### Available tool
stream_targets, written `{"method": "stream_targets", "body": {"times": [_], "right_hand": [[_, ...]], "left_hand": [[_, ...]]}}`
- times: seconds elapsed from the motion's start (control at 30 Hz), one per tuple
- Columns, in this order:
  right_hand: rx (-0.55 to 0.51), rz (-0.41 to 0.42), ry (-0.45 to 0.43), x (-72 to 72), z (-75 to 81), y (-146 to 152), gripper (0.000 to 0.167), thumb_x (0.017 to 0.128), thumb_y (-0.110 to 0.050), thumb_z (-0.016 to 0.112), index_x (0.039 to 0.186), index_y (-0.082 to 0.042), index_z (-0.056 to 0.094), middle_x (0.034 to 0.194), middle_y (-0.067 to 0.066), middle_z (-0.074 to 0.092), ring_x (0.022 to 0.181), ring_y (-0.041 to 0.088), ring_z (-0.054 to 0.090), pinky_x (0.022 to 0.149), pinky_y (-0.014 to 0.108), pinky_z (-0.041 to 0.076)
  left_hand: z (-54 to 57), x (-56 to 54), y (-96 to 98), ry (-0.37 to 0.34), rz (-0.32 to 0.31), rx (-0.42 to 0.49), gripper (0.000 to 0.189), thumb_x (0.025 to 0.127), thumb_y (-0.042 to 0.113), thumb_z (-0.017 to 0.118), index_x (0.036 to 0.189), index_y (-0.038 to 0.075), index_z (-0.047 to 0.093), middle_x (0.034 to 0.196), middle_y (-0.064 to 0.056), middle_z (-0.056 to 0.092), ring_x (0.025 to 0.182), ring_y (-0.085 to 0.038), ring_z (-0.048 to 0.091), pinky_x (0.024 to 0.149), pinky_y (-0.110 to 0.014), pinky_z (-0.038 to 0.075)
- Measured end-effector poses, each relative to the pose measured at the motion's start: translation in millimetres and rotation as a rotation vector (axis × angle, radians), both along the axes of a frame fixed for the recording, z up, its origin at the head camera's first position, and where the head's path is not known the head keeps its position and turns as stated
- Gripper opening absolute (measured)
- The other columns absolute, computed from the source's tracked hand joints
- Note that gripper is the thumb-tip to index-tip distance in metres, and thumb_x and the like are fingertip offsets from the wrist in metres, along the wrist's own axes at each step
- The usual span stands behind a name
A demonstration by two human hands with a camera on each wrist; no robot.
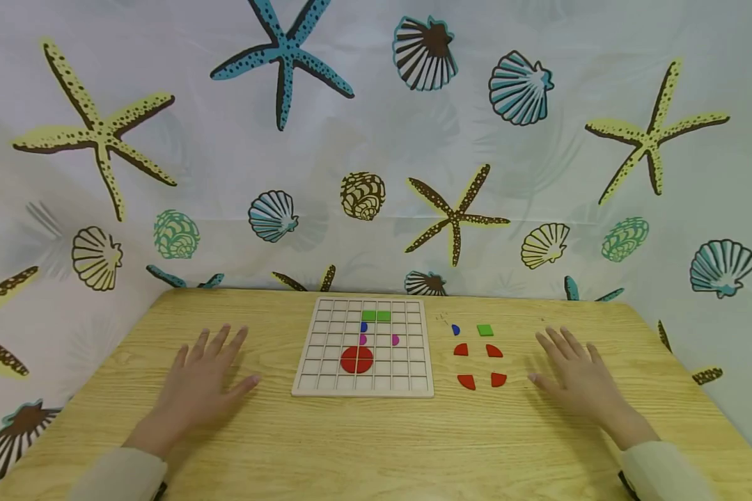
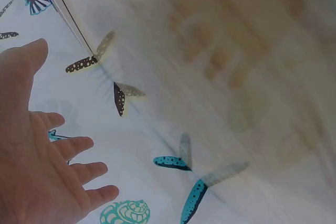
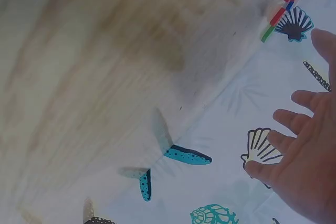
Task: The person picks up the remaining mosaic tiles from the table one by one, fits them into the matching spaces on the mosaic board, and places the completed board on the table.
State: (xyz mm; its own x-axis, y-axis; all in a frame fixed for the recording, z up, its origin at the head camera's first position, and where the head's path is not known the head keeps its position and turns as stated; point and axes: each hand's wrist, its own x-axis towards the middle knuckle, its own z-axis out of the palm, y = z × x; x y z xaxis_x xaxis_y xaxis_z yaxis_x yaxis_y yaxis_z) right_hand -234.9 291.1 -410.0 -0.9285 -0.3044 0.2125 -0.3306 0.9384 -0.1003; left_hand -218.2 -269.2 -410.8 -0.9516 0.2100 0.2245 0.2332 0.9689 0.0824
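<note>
Spread wide and holding nothing, the left grip (image 1: 200, 381) and right grip (image 1: 579, 381) flank a gridded board (image 1: 400, 367); an inward sweep by the right could scatter loose red pieces (image 1: 466, 381) beside the board's right edge.

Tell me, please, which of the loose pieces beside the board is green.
The square, to the right of the loose blue half-circle; the other four loose pieces are red.
</note>
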Motion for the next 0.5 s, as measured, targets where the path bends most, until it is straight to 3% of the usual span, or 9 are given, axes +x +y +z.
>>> {"method": "stream_targets", "body": {"times": [0.5], "right_hand": [[0.034, 0.078, 0.047, -1.9, -4.8, -19.4, 0.062, 0.088, -0.042, 0.055, 0.136, -0.005, 0.040, 0.140, 0.018, 0.040, 0.132, 0.038, 0.031, 0.102, 0.060, 0.023]], "left_hand": [[-0.8, -7.3, 23.6, 0.038, -0.080, -0.047, 0.074, 0.085, 0.054, 0.052, 0.143, 0.012, 0.032, 0.145, -0.020, 0.032, 0.130, -0.047, 0.028, 0.100, -0.064, 0.023]]}}
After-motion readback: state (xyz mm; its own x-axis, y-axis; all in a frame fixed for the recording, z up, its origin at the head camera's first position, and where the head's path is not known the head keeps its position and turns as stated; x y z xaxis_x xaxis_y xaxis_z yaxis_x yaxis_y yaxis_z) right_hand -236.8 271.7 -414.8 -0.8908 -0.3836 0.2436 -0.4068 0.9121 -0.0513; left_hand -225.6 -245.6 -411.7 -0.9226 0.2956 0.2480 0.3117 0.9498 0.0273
